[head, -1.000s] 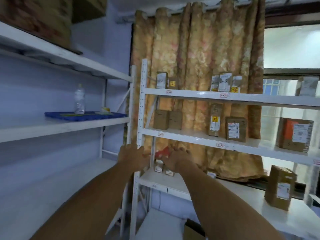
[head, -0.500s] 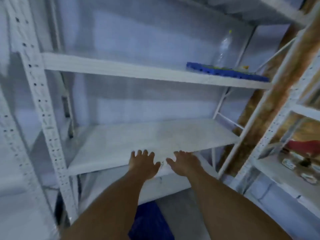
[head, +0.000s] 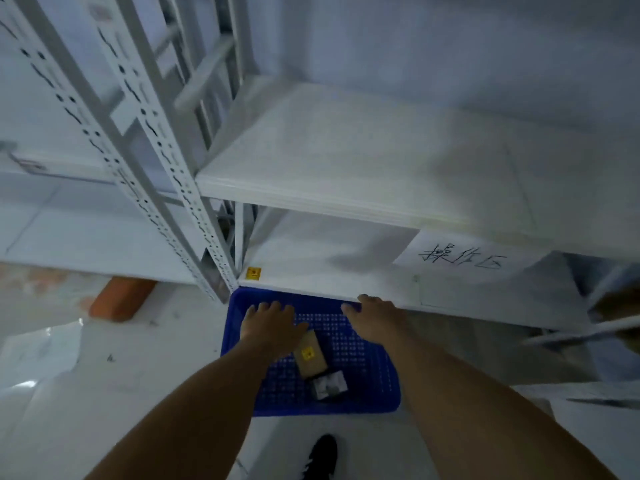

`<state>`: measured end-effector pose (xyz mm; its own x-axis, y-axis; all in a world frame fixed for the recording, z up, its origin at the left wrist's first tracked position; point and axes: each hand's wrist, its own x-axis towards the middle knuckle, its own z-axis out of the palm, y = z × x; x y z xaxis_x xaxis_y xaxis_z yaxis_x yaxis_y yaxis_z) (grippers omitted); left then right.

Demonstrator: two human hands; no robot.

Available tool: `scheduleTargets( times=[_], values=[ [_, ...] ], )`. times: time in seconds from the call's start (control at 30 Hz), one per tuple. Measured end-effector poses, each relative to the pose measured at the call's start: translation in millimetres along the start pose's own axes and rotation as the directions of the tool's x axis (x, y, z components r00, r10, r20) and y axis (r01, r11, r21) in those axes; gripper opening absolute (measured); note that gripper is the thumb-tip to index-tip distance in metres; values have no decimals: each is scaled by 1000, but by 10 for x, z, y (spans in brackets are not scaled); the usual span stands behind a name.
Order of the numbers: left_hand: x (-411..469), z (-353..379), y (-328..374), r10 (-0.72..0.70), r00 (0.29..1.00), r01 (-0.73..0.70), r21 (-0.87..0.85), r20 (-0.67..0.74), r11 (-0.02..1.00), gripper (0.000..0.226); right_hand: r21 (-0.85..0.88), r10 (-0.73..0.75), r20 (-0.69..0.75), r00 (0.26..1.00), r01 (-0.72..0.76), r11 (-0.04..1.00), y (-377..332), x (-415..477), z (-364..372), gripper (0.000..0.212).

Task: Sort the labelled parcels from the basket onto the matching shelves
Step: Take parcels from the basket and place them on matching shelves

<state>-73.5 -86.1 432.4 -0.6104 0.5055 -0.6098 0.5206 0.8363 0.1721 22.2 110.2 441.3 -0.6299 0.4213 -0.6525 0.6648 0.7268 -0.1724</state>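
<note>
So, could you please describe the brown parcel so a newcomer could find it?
Look at the blue basket on the floor below the lowest shelf. The brown parcel lies inside, beside a smaller grey packet; it alone carries a yellow sticker.

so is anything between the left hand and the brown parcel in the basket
Nothing visible. The left hand hovers open over the blue basket, right at the far corner of the brown parcel. The dark parcel lies on its near side, out of the path.

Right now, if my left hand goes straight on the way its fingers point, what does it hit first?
Your left hand probably meets the far wall of the blue basket, under the shelf edge; depth is unclear.
</note>
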Motion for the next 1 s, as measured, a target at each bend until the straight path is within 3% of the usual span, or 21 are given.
scheduleTargets(
  times=[0.23, 0.37, 0.53, 0.7, 0.8, 0.87, 0.93, 1.0],
  values=[
    [997, 1508, -492, -211, 935, 306, -350, 286, 885, 46, 150, 128, 259, 957, -171, 974, 472, 1368, 1310, 82],
    [1733, 2472, -788, -283, 895, 429, -495, 345, 756, 44, 207, 167, 378, 911, -259, 943, 572, 2194, 2259, 81],
    [2648, 3644, -862, -241, 827, 538, -588, 509, 604, 28, 284, 240, 461, 854, -398, 872, 882, 2959, 3377, 77],
    [3481, 4651, -730, -230, 775, 632, -736, 589, 243, 58, 248, 348, 510, 786, -522, 816, 1363, 3492, 4250, 93],
    [3916, 5025, -596, -212, 760, 614, -786, 614, -72, 14, 291, 424, 514, 746, -616, 732, 1611, 3781, 4647, 106],
    [4094, 5151, -516, -256, 762, 594, -799, 595, -91, 13, 344, 453, 512, 730, -658, 670, 1708, 3911, 4812, 116],
    [4238, 5293, -451, -283, 796, 555, -832, 535, -12, 41, 415, 414, 530, 740, -652, 634, 1818, 4036, 5027, 125],
    [4361, 5428, -424, -281, 803, 543, -840, 526, -21, 58, 483, 363, 549, 753, -640, 598, 1952, 4176, 5273, 145]
  ],
)
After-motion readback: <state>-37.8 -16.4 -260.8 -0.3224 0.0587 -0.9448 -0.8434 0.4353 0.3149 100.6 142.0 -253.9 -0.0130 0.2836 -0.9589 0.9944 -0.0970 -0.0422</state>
